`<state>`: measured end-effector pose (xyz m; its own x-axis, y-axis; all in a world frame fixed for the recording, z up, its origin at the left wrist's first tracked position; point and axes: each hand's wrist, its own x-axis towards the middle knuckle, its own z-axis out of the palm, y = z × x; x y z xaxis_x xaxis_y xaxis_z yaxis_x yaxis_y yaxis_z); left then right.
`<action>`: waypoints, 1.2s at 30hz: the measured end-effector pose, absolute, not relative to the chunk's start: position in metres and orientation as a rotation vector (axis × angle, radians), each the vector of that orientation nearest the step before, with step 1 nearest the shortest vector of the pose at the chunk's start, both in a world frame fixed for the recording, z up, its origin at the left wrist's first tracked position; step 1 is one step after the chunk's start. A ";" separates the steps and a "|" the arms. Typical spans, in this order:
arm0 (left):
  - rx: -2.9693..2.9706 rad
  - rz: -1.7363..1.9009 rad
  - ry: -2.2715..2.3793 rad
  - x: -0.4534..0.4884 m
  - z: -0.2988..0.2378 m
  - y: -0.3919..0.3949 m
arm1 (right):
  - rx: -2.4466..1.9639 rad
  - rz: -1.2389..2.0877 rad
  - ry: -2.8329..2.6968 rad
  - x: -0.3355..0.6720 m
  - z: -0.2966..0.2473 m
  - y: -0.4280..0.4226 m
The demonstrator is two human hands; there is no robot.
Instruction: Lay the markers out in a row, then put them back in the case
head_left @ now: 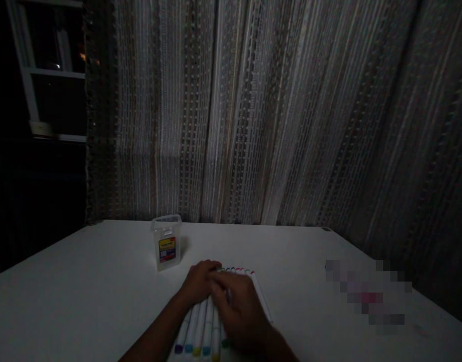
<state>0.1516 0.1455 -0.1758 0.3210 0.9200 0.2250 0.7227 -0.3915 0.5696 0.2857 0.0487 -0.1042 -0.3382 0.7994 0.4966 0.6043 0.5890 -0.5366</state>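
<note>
Several white markers [201,322] with coloured ends lie side by side in a row on the white table, pointing away from me. Purple, blue, yellow and green ends face me; red, pink and dark ends show at the far side. My left hand [200,279] rests over the far left part of the row, its fingers stretched to the right and partly covered. Over the middle of the row is my right hand [240,306], fingers bent and closed around what looks like a marker [229,295]; only a small pale purplish end shows.
A clear plastic container [167,246] with a yellow and dark label stands upright, lid off, beyond my left hand. A pixelated patch hides something at the table's right side. A striped curtain [234,110] hangs behind the table [83,291]. The room is dim.
</note>
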 end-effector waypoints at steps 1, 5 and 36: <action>2.236 0.746 1.460 0.152 -0.176 0.146 | -1.151 0.343 -2.032 0.293 -0.100 0.062; 2.227 0.765 1.481 0.152 -0.178 0.146 | -1.504 0.232 -1.871 0.328 -0.109 0.117; 2.208 0.747 1.477 0.149 -0.177 0.146 | -1.911 0.269 -1.986 0.365 -0.152 0.137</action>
<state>0.1488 0.1457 -0.1769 0.3065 0.9266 0.2179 0.7248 -0.3756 0.5776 0.3648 0.1367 -0.1517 -0.0115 0.9912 0.1319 0.9205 0.0621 -0.3859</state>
